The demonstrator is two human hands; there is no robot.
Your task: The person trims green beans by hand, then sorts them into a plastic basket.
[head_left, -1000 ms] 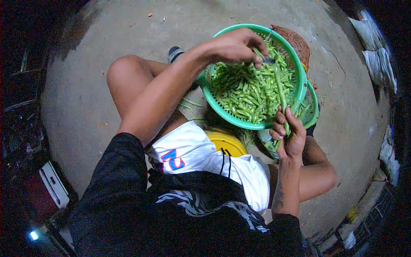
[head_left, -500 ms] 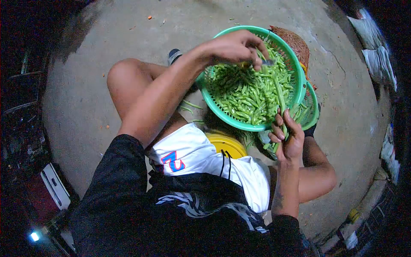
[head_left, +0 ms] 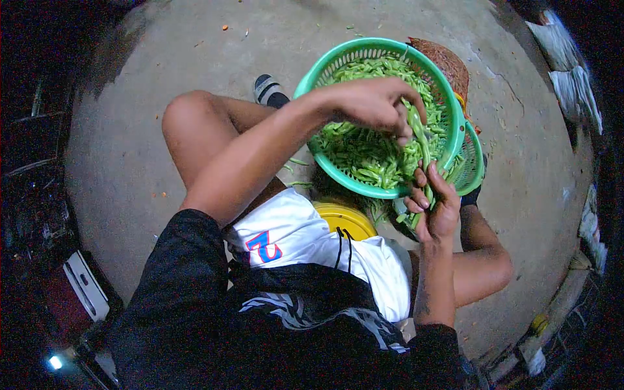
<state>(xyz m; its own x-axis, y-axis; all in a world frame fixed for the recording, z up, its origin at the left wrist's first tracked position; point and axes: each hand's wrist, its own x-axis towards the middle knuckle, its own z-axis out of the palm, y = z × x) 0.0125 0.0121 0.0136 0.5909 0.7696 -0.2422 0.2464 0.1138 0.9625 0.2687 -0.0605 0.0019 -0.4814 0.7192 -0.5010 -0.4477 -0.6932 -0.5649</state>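
My right hand [head_left: 437, 207] is closed around long green bean pods [head_left: 421, 138] that stand up toward the basket's middle. My left hand [head_left: 383, 110] reaches across over the green basket [head_left: 300, 88], its fingers curled beside the upper ends of those pods; what it grips is hidden and blurred. Cut green pieces [head_left: 380, 170] fill much of the basket, which has a perforated wall. A second, smaller green basket [head_left: 480, 170] sits partly under its right side.
A reddish mesh sack [head_left: 448, 62] lies behind the basket. Between my legs is a yellow round object [head_left: 341, 218]. My sandalled foot [head_left: 268, 90] is left of the basket. Pale sacks [head_left: 575, 97] are at the far right, and loose green bits lie on the concrete floor [head_left: 195, 58].
My left hand has moved slightly right and down, close to the pods in my right hand. A small metallic tool seen at its fingers before is now out of sight.
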